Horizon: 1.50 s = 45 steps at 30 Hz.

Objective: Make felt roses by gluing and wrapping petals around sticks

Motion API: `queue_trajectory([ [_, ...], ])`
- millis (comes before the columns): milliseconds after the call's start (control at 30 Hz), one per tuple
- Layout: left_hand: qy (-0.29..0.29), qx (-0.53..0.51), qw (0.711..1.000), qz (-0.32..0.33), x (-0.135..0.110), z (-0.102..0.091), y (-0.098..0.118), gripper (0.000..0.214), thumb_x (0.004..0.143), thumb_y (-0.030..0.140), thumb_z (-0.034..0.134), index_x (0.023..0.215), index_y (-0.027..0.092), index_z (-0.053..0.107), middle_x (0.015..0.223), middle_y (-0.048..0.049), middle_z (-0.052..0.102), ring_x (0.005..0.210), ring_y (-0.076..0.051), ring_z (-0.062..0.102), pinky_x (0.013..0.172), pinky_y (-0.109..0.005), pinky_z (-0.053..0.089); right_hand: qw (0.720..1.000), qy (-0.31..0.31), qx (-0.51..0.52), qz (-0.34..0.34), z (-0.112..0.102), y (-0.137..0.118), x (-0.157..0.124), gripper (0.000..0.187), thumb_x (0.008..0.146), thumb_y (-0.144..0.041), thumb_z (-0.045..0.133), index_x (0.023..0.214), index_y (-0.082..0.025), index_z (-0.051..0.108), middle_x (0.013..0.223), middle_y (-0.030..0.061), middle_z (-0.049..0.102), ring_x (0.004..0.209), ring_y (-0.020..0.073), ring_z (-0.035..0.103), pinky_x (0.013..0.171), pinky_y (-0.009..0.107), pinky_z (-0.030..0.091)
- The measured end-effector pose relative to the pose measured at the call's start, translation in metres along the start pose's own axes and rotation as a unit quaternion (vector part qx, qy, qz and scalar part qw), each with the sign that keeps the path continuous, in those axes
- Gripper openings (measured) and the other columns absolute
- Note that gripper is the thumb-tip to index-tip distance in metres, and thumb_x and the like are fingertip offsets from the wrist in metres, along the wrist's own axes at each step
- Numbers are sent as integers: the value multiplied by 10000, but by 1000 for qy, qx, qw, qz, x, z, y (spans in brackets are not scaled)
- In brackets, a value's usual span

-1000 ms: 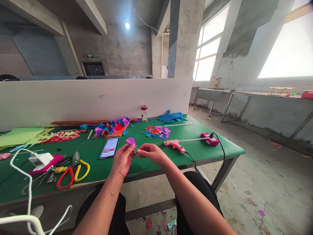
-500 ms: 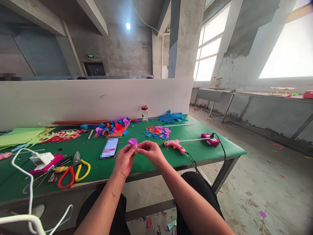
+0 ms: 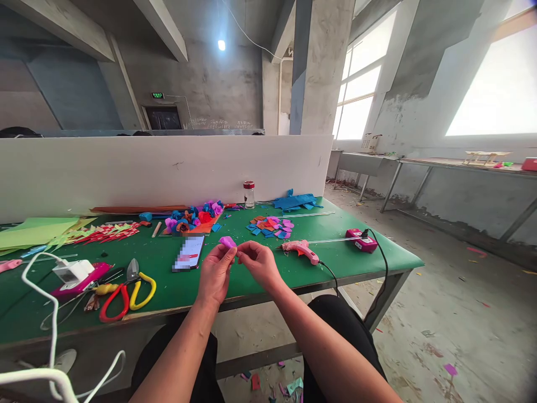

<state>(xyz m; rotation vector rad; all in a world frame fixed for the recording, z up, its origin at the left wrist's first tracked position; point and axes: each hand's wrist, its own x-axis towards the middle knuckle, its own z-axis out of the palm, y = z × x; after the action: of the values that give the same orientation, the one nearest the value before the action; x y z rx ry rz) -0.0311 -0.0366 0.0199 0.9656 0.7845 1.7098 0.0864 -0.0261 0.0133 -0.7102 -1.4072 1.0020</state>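
Observation:
A small purple paper flower [image 3: 227,242] is pinched in the fingers of my left hand [image 3: 217,272], above the front part of the green table [image 3: 247,280]. Close beside it, my right hand [image 3: 260,263] has its thumb and forefinger pressed together near the flower's base; whether they hold anything is hidden. Behind my hands lies a pile of cut paper pieces [image 3: 271,225] in purple, blue and orange. A pink glue gun [image 3: 301,249] rests to the right of my right hand. To the left of my left hand lies a phone [image 3: 188,253].
Finished paper flowers [image 3: 197,217] sit on an orange sheet at the back. Red-and-yellow-handled snips [image 3: 133,271] and a white charger plug [image 3: 73,272] lie at left. A lidded jar [image 3: 249,195] and blue paper [image 3: 296,200] stand near the white partition [image 3: 201,173]. A pink power box [image 3: 361,240] is at right.
The purple paper looks more folded together and lower above my left fingers. My right fingertips have shifted slightly right, away from my left hand.

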Motion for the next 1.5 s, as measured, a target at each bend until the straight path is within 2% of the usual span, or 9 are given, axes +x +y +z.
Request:
queue_trajectory([
  [67,-39,19,999,-22,0,-1,1,347,545,351,903,807,164,774,777,-28,686,679,-110,517,634,-231,422,998,-6,61,27,-1,1,3,251,714,-427,710,788,-192,663,730,9,672,638,161,631,667,301,528],
  [133,-46,32,998,-34,0,-2,1,381,551,366,899,845,150,789,798,-52,710,701,-121,525,648,-240,423,995,-11,92,46,-3,2,5,296,679,-457,741,788,-194,662,740,13,676,640,166,636,679,312,536],
  [333,9,36,999,-34,2,-3,1,420,445,363,933,777,144,798,719,-40,713,629,-100,497,621,-247,398,995,-14,75,66,-5,7,7,322,665,-486,757,771,-196,668,708,14,667,614,157,620,647,303,513],
  [600,25,34,999,-28,2,-2,2,389,432,348,933,741,152,799,739,-42,718,660,-104,497,665,-242,418,997,-22,49,63,-5,10,3,308,703,-497,731,730,-207,630,643,6,649,618,168,622,656,314,516],
  [867,-30,85,993,74,-4,-3,3,209,626,355,847,738,195,773,785,-21,694,830,-176,577,808,-278,455,996,-53,68,34,-7,9,4,362,684,-545,759,741,-204,650,696,11,665,674,174,617,710,308,491],
  [1000,-38,97,989,103,-8,-5,6,169,651,337,833,723,207,752,778,-4,653,839,-172,568,815,-262,450,997,-59,48,24,-8,5,3,363,666,-543,778,737,-201,677,716,14,682,680,179,612,697,307,473],
  [1100,-34,78,992,89,-6,-6,7,179,635,334,842,698,203,739,741,7,621,783,-150,535,775,-244,436,997,-67,36,22,-8,5,2,348,679,-535,767,750,-201,699,720,17,693,672,175,608,674,302,465],
  [1300,-29,68,995,69,-5,-4,10,236,591,362,865,658,187,720,691,15,592,727,-137,503,738,-245,421,996,-86,29,8,-8,2,-1,323,705,-499,756,833,-204,728,826,41,732,783,205,662,770,326,493],
  [1500,-50,89,994,43,-3,-8,9,222,606,365,864,699,192,761,690,-6,622,727,-146,506,721,-249,420,994,-69,62,50,-9,-1,2,350,652,-515,788,735,-186,705,718,14,686,662,156,588,657,281,442],
])
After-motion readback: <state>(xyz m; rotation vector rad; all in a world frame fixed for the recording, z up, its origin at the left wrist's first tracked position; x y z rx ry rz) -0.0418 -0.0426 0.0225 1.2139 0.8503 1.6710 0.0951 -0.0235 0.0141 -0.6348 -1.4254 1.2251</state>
